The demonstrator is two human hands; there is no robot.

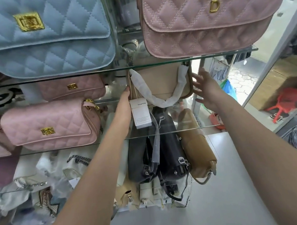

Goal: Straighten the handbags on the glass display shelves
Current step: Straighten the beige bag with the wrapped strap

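Left hand [125,103] touches beige bag [161,82] side; right hand [206,88] splayed just beside

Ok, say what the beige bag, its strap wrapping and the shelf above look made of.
Beige bag: smooth matte leather or imitation, plain and unquilted; which, I cannot tell. Strap wrapping: thin white foam or paper, crinkled. Shelf: clear glass, greenish edge, bags visible through it.

Wrapped-strap bag [161,83] under top shelf [103,70], btwn L hand [125,104] & R hand [206,90]; tag [141,114] hangs front-left
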